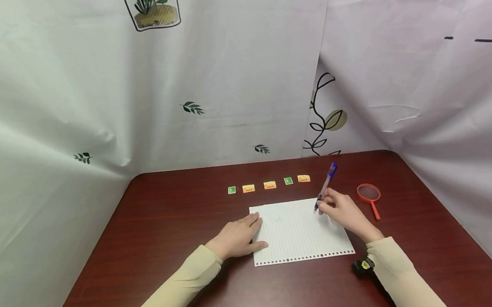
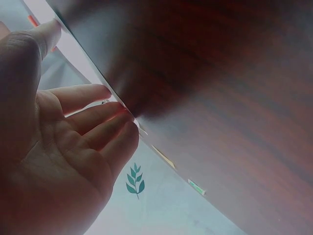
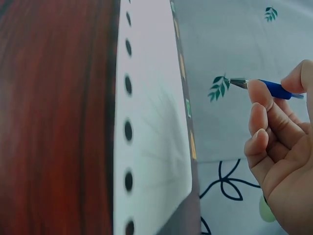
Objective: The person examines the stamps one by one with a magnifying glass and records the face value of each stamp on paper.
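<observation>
A lined sheet of paper (image 1: 298, 235) with punched holes along its near edge lies on the table. My left hand (image 1: 239, 235) rests on the sheet's left edge, fingers stretched out; the left wrist view shows its palm side and fingertips at the paper's edge. In my right hand (image 1: 342, 211) a blue pen (image 1: 325, 184) is pinched between thumb and fingers, its tip over the upper right of the sheet. The right wrist view shows the pen's metal tip (image 3: 238, 83) apart from the paper. Faint marks (image 1: 277, 220) show near the sheet's upper left.
Beyond the paper, several small green and orange stamp-like pieces (image 1: 270, 185) lie in a row. To the right of my right hand is a red magnifying glass (image 1: 368, 192). The dark red table (image 1: 167, 215) ends at a white patterned cloth (image 1: 229, 76).
</observation>
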Available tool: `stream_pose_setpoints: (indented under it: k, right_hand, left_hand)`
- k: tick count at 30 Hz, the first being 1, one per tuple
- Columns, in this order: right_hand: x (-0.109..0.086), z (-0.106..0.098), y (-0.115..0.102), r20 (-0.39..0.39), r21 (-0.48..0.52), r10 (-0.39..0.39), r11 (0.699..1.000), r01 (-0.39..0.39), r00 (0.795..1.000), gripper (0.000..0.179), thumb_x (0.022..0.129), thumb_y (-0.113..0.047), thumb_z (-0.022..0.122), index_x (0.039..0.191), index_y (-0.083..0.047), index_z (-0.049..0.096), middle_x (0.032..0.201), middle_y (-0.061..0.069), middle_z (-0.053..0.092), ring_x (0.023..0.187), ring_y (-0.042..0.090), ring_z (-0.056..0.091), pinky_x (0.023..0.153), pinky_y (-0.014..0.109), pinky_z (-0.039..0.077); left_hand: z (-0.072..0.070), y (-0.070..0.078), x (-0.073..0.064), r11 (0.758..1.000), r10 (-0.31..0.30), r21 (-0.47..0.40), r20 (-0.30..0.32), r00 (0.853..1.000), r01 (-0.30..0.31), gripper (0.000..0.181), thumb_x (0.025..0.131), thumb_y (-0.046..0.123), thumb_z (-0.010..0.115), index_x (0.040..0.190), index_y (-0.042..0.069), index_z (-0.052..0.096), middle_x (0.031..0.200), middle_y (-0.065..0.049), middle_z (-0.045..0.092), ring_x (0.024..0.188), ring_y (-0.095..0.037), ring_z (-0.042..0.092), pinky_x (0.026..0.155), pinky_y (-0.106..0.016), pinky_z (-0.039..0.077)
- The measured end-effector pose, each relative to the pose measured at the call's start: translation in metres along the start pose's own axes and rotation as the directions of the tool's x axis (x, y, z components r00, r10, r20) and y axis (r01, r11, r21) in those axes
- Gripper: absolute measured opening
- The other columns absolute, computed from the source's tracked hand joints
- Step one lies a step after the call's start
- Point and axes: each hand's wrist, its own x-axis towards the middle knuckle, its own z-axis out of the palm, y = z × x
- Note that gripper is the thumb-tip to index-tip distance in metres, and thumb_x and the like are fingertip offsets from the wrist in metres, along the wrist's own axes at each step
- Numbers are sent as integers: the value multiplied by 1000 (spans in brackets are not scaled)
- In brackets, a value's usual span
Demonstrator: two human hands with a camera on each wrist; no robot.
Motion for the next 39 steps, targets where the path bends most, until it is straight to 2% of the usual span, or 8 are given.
stream_pose_setpoints:
  k: [5,11,24,32,39]
  right_hand:
    - [3,7,-4,-7,47,26,999,-26,1000,11,89,-7,62,100,-8,61,75,-5,70,72,14,57,63,27,41]
    - [6,16,-6,7,65,58,996,-58,998,4,87,-9,67,89,-10,64,80,-3,66,70,14,51,61,26,39]
    - [11,34,-12,64,82,117,989,-122,991,9,87,-13,70,92,-14,63,86,1,65,79,20,54,69,34,40]
    - [15,42,-12,64,87,103,990,-108,993,10,86,-11,70,92,-12,63,87,1,66,80,18,55,71,33,42]
    - [17,47,-15,56,69,97,992,-101,994,10,85,-12,70,92,-15,63,82,-1,66,72,15,53,66,30,42]
  left_hand:
    - [1,0,0,1000,-6,-7,3,1000,6,73,98,55,58,145,0,51,151,-17,48,139,-26,47,105,-40,46]
    - [0,0,1,1000,1,-9,1,1000,-1,73,97,55,59,145,0,52,150,-18,49,139,-27,48,104,-40,47]
    - [-1,-1,1,1000,-3,-21,4,1000,4,73,98,54,58,147,1,50,151,-18,47,139,-27,47,104,-41,47]
    - [1,-1,1,1000,-3,-14,5,1000,3,73,98,55,57,147,1,50,152,-17,47,140,-26,46,104,-40,47]
    - [1,-1,1,1000,-3,-17,4,1000,3,73,98,55,58,147,1,50,152,-17,47,140,-27,46,104,-40,47]
